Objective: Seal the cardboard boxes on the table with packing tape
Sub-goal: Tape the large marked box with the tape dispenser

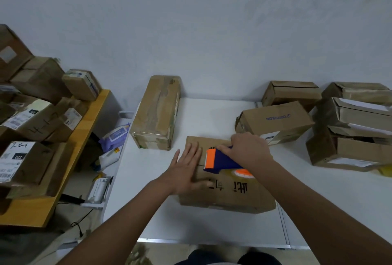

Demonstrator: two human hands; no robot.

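Note:
A flat cardboard box (235, 196) with black handwriting lies on the white table (212, 226) in front of me. My left hand (186, 171) presses flat on the box's left part, fingers straight and spread. My right hand (248, 150) grips a blue and orange tape dispenser (220, 160), whose orange blade end sits on the box top near the centre seam. The tape roll is mostly hidden under my right wrist.
A long taped box (157, 112) stands at the table's back left. Several boxes (275, 122) with loose flaps crowd the right side (350, 135). A wooden shelf (70, 158) on the left holds several labelled parcels. A purple wipes pack (115, 137) lies between shelf and table.

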